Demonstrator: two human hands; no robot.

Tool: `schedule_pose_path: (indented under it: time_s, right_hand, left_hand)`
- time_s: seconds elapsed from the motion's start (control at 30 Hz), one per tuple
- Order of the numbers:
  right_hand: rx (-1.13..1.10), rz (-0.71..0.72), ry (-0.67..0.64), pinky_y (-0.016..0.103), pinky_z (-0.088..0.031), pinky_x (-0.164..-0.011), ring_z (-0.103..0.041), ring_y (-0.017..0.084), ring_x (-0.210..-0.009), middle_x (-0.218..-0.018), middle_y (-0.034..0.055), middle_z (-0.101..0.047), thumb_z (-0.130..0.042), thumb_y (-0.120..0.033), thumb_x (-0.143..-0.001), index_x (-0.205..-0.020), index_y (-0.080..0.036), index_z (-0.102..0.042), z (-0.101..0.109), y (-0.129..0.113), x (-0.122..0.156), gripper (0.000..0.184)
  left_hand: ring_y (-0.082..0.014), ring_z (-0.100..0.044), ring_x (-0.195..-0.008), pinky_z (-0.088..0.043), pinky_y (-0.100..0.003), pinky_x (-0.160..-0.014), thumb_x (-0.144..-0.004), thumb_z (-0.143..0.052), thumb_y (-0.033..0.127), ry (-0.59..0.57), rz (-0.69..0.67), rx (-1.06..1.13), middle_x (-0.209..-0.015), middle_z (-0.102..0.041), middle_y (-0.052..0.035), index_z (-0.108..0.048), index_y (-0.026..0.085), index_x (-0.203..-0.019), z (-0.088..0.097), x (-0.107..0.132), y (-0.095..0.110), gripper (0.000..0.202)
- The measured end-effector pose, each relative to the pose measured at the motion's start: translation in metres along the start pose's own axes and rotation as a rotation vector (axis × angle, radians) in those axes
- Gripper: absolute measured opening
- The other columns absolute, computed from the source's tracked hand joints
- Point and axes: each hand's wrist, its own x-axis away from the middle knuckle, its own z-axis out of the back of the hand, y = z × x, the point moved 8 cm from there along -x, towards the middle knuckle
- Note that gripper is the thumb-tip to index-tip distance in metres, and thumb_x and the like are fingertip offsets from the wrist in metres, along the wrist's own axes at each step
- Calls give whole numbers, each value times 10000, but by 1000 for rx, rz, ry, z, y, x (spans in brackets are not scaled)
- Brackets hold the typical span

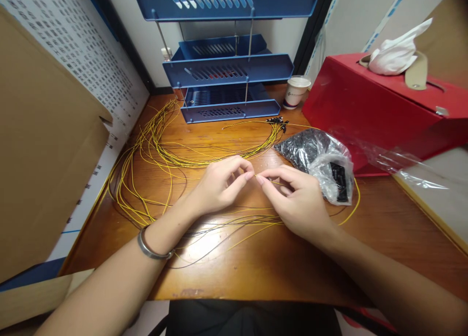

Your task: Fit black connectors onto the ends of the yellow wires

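Observation:
My left hand (pixel 226 184) and my right hand (pixel 298 197) meet tip to tip above the middle of the table. Each is closed in a pinch of thumb and forefinger. A thin yellow wire (pixel 280 183) runs out beneath my right fingers, and a tiny yellowish piece of it shows between the fingertips. What exactly sits at its end is too small to tell. Behind and left of my hands lies a looped bundle of yellow and dark wires (pixel 161 148). Its far end carries a cluster of small black connectors (pixel 278 123). More wires (pixel 234 223) pass under my hands.
A clear plastic bag of black parts (pixel 318 155) lies right of my right hand. Blue tiered trays (pixel 228 71), a paper cup (pixel 295 93) and a red tissue box (pixel 380 111) stand behind. Cardboard (pixel 47 141) borders the wooden table (pixel 256 277) on the left.

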Motion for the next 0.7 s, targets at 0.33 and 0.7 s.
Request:
schedule_pose_path:
  time_s: [0.33, 0.7]
  right_hand:
    - [-14, 2, -23, 260, -344, -512, -413, 96, -499, -638, -13, -615, -652, -195, -885, -844, -189, -756, -3, 0, -1, 112]
    - [-37, 6, -28, 261, -330, -509, -397, 88, -495, -650, -20, -612, -657, -188, -882, -837, -185, -750, -3, -1, 0, 103]
  left_hand:
    - [-125, -527, -700, -427, -248, -651, -988, -482, 250, -61, 23, 30, -815, -598, -22, -556, 167, -897, -5, 1, -2, 144]
    - [-128, -513, -697, -414, -257, -662, -996, -469, 254, -80, 5, 29, -802, -585, -17, -542, 169, -876, -5, 0, -1, 164]
